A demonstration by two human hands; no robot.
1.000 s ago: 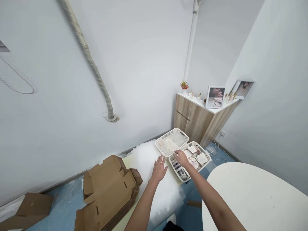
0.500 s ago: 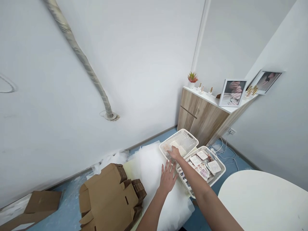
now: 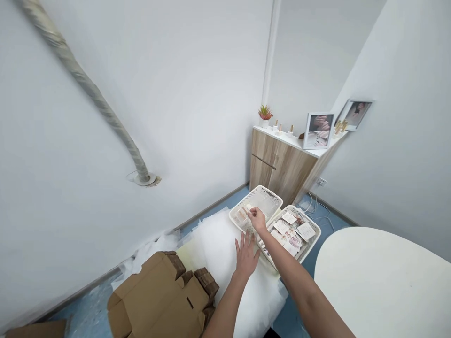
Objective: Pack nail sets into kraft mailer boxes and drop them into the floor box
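Observation:
My right hand [image 3: 257, 219] reaches into the far white basket [image 3: 273, 196], with thumb and fingers pinched together. At the fingertips is a small clear packet [image 3: 241, 215] with pale pinkish contents; its exact kind is too small to tell. My left hand [image 3: 246, 257] is open, fingers spread, at the near side of that basket, over the white sheeting and holding nothing. Beside it on the right stands a second white basket [image 3: 317, 228], filled with small packs and white cards [image 3: 306, 231]. My right forearm hides part of it.
Flattened brown cardboard boxes [image 3: 158, 295] are stacked at lower left on white foam sheeting [image 3: 211, 234]. A white round-edged table [image 3: 380, 277] stands at right. Behind the baskets is a wooden cabinet [image 3: 282, 169] with picture frames, small bottles and a plant. Cables [image 3: 317, 211] lie on the floor.
My right hand has drawn its fingers into a pinch and lifted slightly at the small packet. The left hand stays spread near the basket. The view has turned a little right.

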